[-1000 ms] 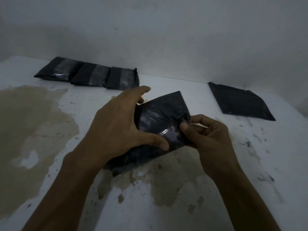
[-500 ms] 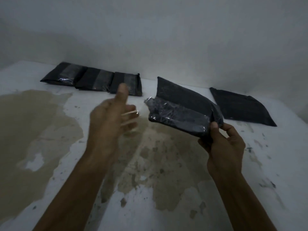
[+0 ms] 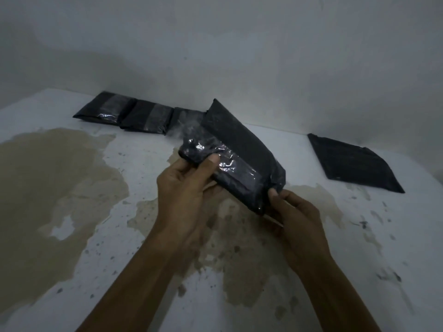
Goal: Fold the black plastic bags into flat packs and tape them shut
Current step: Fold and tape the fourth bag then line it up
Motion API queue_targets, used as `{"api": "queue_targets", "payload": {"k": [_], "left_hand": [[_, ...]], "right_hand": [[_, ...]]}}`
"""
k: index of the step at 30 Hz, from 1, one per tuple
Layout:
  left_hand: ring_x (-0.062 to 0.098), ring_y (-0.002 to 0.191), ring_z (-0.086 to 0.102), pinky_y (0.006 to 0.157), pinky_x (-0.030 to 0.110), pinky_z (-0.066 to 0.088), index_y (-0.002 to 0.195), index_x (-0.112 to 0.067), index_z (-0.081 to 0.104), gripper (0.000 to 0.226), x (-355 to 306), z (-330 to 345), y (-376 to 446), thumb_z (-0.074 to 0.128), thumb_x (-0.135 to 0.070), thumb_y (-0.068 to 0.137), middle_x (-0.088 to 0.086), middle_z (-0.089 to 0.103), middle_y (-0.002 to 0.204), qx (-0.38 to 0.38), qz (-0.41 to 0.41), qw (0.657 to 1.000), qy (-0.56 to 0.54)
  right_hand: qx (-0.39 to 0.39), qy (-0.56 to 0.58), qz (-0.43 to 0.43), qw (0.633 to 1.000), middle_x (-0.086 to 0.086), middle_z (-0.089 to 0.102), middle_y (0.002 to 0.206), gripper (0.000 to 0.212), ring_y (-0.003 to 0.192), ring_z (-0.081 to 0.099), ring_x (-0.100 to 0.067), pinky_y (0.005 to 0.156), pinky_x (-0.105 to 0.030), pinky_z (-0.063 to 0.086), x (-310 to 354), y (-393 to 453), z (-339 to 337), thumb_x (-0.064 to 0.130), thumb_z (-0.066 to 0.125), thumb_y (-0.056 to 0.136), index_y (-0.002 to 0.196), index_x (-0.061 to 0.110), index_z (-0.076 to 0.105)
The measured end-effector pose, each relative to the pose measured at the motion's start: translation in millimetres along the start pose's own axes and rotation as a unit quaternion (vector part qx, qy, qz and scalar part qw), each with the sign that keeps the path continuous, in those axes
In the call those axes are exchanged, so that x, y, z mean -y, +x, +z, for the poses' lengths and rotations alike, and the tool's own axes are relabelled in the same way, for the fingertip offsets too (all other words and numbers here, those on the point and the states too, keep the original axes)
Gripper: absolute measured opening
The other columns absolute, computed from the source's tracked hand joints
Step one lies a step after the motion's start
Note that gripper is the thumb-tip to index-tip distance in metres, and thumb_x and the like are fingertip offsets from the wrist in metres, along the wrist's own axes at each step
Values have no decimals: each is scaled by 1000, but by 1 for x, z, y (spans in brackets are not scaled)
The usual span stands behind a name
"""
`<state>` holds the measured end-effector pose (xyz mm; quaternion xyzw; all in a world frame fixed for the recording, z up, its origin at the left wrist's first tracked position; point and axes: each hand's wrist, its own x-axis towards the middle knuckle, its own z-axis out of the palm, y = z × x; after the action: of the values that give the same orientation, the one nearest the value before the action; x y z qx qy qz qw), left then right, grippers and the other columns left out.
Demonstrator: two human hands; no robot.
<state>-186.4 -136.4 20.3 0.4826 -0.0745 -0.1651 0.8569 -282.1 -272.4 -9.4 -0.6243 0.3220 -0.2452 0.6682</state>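
Observation:
A folded black plastic pack with shiny clear tape across its face is held up above the stained white surface. My left hand grips its near-left end, thumb on the tape. My right hand pinches its lower right corner. Three taped black packs lie in a row against the far wall; the held pack partly hides the rightmost of them. An untaped flat black bag lies at the far right.
The white surface carries large brown stains on the left and in the middle. A plain white wall closes off the back. No tape roll is in view.
My left hand, free and apart half a second ago, has come back and taken hold of the pack's left end. The pack has been lifted and turned since a second ago.

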Motion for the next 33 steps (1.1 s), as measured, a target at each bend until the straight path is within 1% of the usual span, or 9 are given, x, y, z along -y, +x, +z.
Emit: {"api": "queue_targets", "payload": {"k": [3,5,7,10,13,15,19,24,33], "left_hand": [[19,96,72,85,43,57,104,-11,72,17,-9,-7,6,66,-10,88,3,76,100,1,92,993,70],[16,96,72,81,34,59,103,-15,72,17,-15,-12,9,66,-9,88,0,76,98,15,160,980,120],[14,95,71,78,25,58,106,-14,71,20,-18,-16,11,66,-7,88,-1,75,97,28,218,962,165],[9,95,70,74,15,54,113,-11,70,25,-20,-20,13,67,-7,88,-5,74,100,46,244,944,219],[11,98,68,78,24,57,116,-14,69,27,-20,-25,17,66,-10,89,-5,74,103,72,224,940,246],[12,98,68,82,31,59,115,-21,69,27,-20,-28,18,66,-15,89,-7,74,102,90,216,938,257],[12,99,69,86,39,58,110,-34,67,29,-24,-29,16,64,-20,85,-11,74,103,131,215,934,254],[19,100,69,86,53,55,113,-31,68,32,-22,-29,15,62,-31,82,-7,74,104,150,223,929,255],[12,96,69,81,41,57,110,-36,67,33,-22,-26,14,67,-27,78,-13,74,101,152,242,917,278]], "right_hand": [[-16,-83,-55,995,0,71,97,14,85,67,-10,79,-43,60,1,-5,5,27,65,88,101,25,72],[-78,-188,-160,966,9,63,113,39,95,62,-4,77,-26,58,5,-7,7,29,70,83,120,26,61],[-97,-218,-291,926,12,58,119,41,104,58,-2,72,-15,54,16,-11,11,27,71,81,120,26,58],[-56,-223,-422,877,7,59,117,33,108,58,-7,79,-23,56,41,-15,20,25,71,80,111,19,62],[-23,-271,-504,820,2,60,116,37,112,57,-15,89,-36,52,74,-15,31,27,78,77,109,16,64],[13,-287,-540,791,-2,61,117,43,114,55,-17,96,-31,47,96,-12,37,27,82,73,110,14,64],[141,-283,-517,795,0,66,116,50,115,57,-10,100,-25,44,121,1,45,25,88,67,110,10,67],[240,-256,-436,828,8,70,105,46,101,63,3,83,-6,45,127,7,45,13,89,62,104,10,71],[299,-224,-396,839,-3,74,91,27,85,70,-11,72,-19,55,128,15,45,5,85,66,90,5,74]]}}
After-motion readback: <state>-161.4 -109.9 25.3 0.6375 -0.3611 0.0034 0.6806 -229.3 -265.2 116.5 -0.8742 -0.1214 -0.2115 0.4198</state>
